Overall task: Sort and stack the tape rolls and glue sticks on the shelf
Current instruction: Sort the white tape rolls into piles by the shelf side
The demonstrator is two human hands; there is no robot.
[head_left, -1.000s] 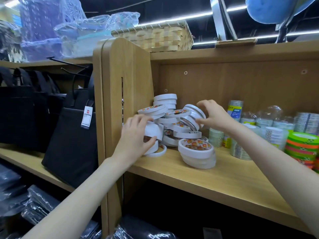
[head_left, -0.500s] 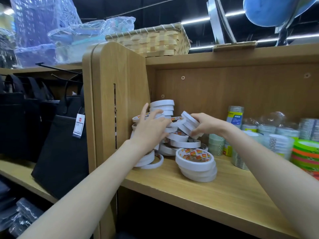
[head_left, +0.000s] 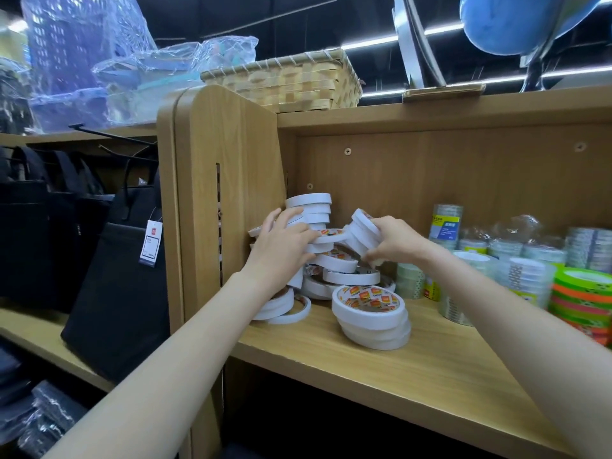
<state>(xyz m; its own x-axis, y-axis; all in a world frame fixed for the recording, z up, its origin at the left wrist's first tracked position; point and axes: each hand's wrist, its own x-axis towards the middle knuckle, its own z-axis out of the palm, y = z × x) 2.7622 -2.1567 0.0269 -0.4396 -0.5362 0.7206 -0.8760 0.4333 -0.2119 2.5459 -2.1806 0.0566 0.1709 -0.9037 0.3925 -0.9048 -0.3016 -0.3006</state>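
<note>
Centre of frame, wooden shelf [head_left: 414,369]: task looks early, most sorting still to do. Biggest item is the white tape heap [head_left: 334,260] jammed in the shelf's left corner, rolls tilted and overlapping, no order. Behind it a short neat stack [head_left: 309,207] stands against the back wall, so some stacking is done. Front centre, a small pile [head_left: 371,313] of wide rolls lies roughly stacked but skewed. Two thin rolls [head_left: 284,308] lie flat at lower left of the heap. Right side, clear tapes [head_left: 516,260] and coloured rolls [head_left: 581,299] look already grouped. No glue sticks that I can tell.

Left hand [head_left: 281,246] lies on the heap, fingers spread and lightly bent over a flat roll, pressing more than gripping. Right hand [head_left: 392,241] pinches a few upright rolls [head_left: 362,231] together, fingers curled round them.
</note>
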